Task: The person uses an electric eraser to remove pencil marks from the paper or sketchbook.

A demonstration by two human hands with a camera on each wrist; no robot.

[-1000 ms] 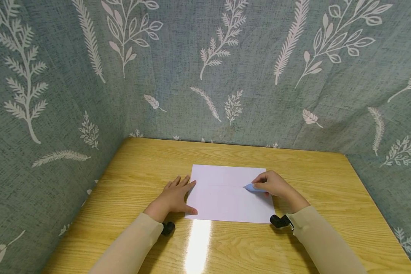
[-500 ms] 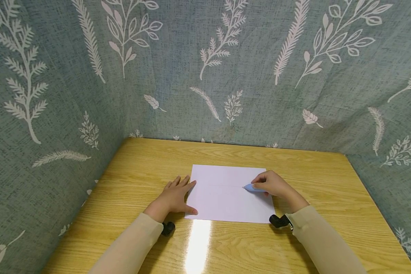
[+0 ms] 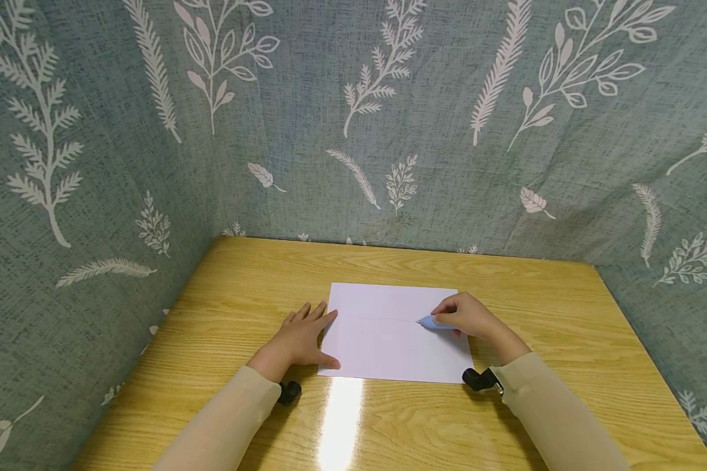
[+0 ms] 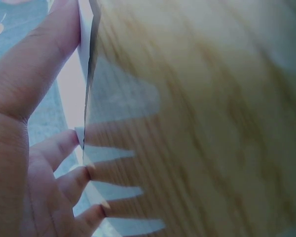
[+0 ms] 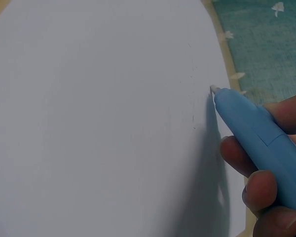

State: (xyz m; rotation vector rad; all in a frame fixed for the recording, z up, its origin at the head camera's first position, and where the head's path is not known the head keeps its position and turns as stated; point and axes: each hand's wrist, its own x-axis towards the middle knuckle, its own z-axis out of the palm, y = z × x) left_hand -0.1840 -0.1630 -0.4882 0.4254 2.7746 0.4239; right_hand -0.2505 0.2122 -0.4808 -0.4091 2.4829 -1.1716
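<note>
Blue tool [image 5: 254, 129]: slanting over the right part of the white sheet [image 3: 389, 350], its tip meeting or nearly meeting the paper.
Faint line [image 3: 383, 319]: showing thin and broken mid-sheet, so the work is seemingly sitting partway; how much is remaining, I cannot tell.
Right hand [image 3: 474, 317]: grasping the tool between thumb and fingers.
Left hand [image 3: 297, 340]: spreading, grasping nothing, thumb resting on the sheet's near-left corner.

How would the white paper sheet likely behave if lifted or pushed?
The white paper sheet would probably feel light and bend easily when lifted, as its edge looks thin in the left wrist view. The wood-grain table looks glossy, so the sheet might slide if pushed, though the left hand resting across its left edge would likely steady it.
</note>
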